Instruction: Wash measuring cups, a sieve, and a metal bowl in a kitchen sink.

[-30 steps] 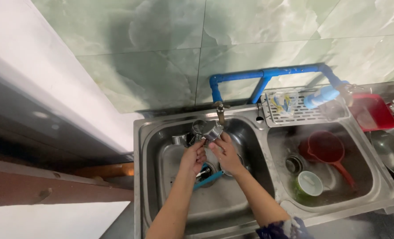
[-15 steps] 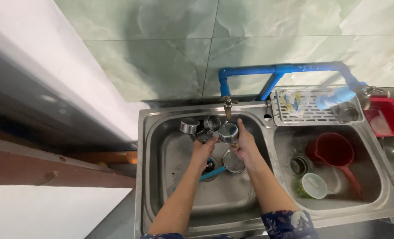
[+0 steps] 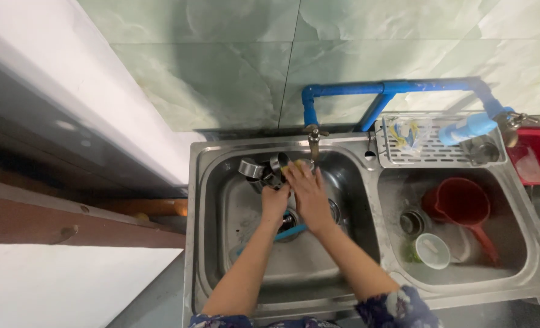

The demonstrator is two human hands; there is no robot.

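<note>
Centre frame, left sink basin (image 3: 233,243): left hand (image 3: 275,203) closed around steel cups (image 3: 264,171); right hand (image 3: 309,194) laid flat, fingers extended, a yellow sponge (image 3: 295,165) at its fingertips; grip there cannot be told.

Head view — steeply down, near sink (image 3: 367,159)

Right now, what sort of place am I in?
Most likely a home kitchen's washing-up spot: a steel double sink, a tap on a tiled wall, and both hands on steel cups.
</note>
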